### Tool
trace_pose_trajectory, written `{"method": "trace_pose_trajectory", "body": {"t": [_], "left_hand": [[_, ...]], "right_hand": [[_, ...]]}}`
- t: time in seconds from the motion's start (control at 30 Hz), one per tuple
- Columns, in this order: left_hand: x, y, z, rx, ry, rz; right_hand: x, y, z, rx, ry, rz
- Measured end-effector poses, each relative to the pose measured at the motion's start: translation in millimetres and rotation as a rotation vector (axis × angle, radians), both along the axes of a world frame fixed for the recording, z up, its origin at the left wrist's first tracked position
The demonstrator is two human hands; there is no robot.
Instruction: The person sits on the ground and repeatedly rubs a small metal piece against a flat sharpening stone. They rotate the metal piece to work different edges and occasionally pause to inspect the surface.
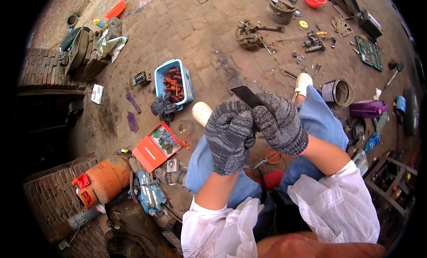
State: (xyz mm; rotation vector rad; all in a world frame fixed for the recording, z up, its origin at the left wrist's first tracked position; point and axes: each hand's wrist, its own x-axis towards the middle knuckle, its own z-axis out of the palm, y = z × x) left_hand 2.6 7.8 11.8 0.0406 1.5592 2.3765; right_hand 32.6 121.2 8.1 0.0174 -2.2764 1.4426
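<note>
Grey knitted gloves [229, 153] cover both hands, which are held together. Right hand [280, 122]: closed, gripping a dark flat plate [245, 96] under its thumb. The plate projects up and leftward from the right hand, beyond the left hand's knuckles, with its far end free. Left hand [230, 136]: fingers curled inward, beside the right; whether it also grips the plate cannot be told. Left of the left hand stands a blue tub [188, 82] containing reddish coils [173, 82]; lower left of it, an open red box [150, 152]; below the right hand, orange-handled scissors [270, 158]
</note>
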Motion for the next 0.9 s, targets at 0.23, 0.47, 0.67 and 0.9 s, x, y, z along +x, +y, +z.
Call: {"method": "trace_pose_trajectory", "body": {"t": [0.23, 0.47, 0.67, 0.9], "left_hand": [[1, 0, 4, -0.017, 0.043, 0.012], [-3, -4, 3, -0.068, -0.002, -0.022], [-4, -3, -5, -0.112, 0.010, 0.002], [0, -1, 8, -0.088, -0.070, -0.016]], "right_hand": [[2, 1, 3, 0.060, -0.033, 0.016], [1, 4, -5, 0.247, 0.160, 0.011], [1, 4, -5, 0.122, -0.100, 0.066], [2, 0, 3, -0.120, -0.219, 0.008]]}}
